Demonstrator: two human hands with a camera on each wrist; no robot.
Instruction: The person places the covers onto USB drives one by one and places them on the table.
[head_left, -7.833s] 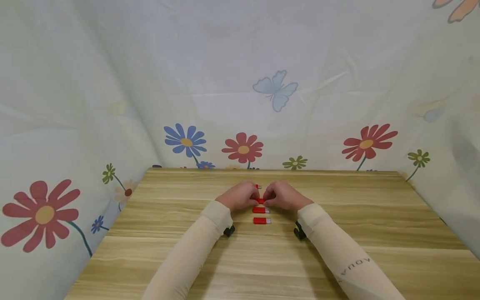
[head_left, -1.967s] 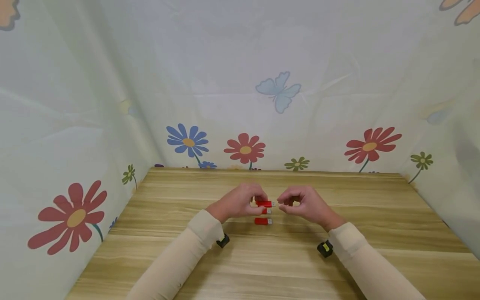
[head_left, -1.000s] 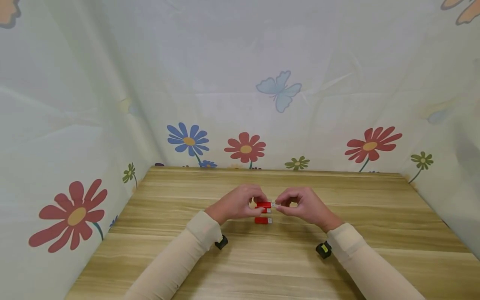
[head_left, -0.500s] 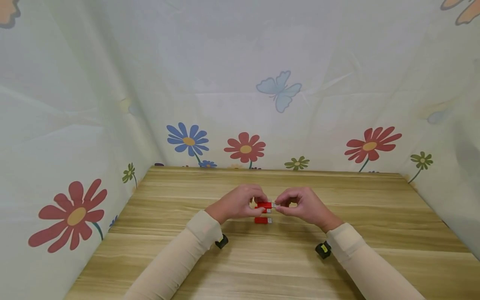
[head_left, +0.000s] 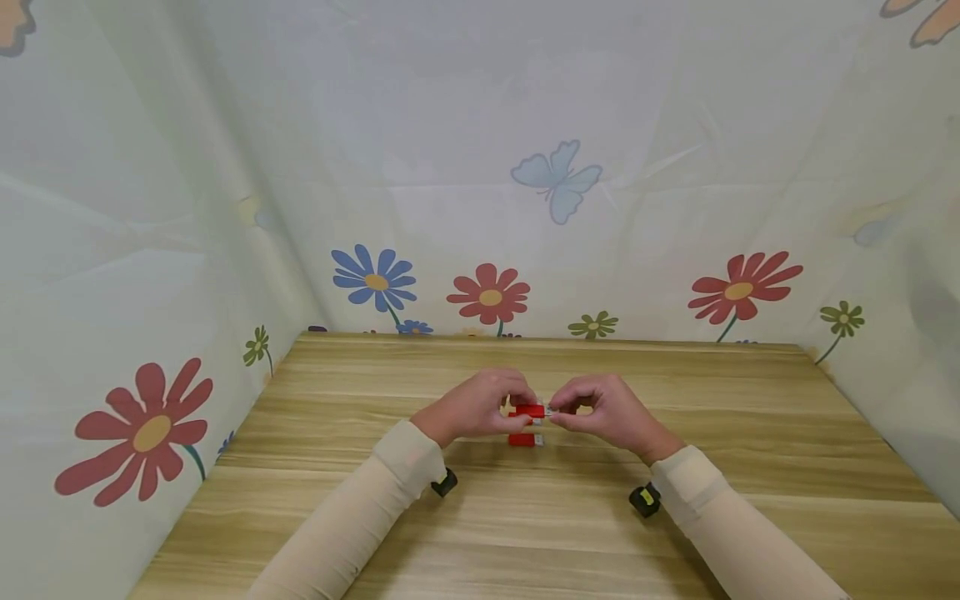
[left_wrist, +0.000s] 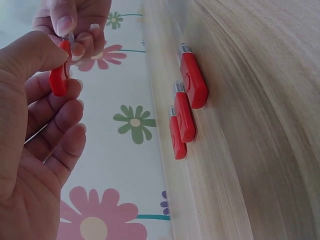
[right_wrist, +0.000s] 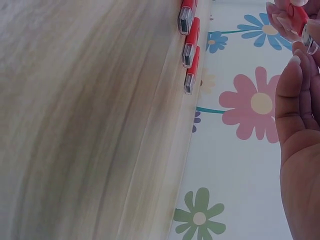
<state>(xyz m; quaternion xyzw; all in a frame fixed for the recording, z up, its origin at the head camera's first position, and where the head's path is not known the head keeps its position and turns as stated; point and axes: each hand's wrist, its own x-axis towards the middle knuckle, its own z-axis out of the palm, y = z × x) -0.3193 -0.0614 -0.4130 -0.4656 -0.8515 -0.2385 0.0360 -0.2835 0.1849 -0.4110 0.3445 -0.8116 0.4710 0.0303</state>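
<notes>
My left hand point(head_left: 480, 406) pinches the red body of a USB stick point(head_left: 530, 411) between thumb and fingers. In the left wrist view this USB stick point(left_wrist: 59, 75) hangs above the table. At its clear, metal-plug end, my right hand point(head_left: 606, 414) pinches with thumb and forefinger; the fingertips partly cover that end. Three more red USB sticks lie in a row below, the nearest stick point(left_wrist: 194, 80), the middle stick point(left_wrist: 185, 117) and the farthest stick point(left_wrist: 177, 139), all with clear-capped ends pointing the same way. In the head view the hands partly hide that row.
The wooden table point(head_left: 540, 525) reaches back to a hanging cloth point(head_left: 450, 167) printed with flowers and a butterfly. Black wrist cameras sit under both forearms, the left camera point(head_left: 445, 483) and the right camera point(head_left: 645, 500).
Both hands were farther back over the row at first. Two seconds ago my right fingers were apart from the stick's end; since then they have closed on it. The last second shows hardly any motion.
</notes>
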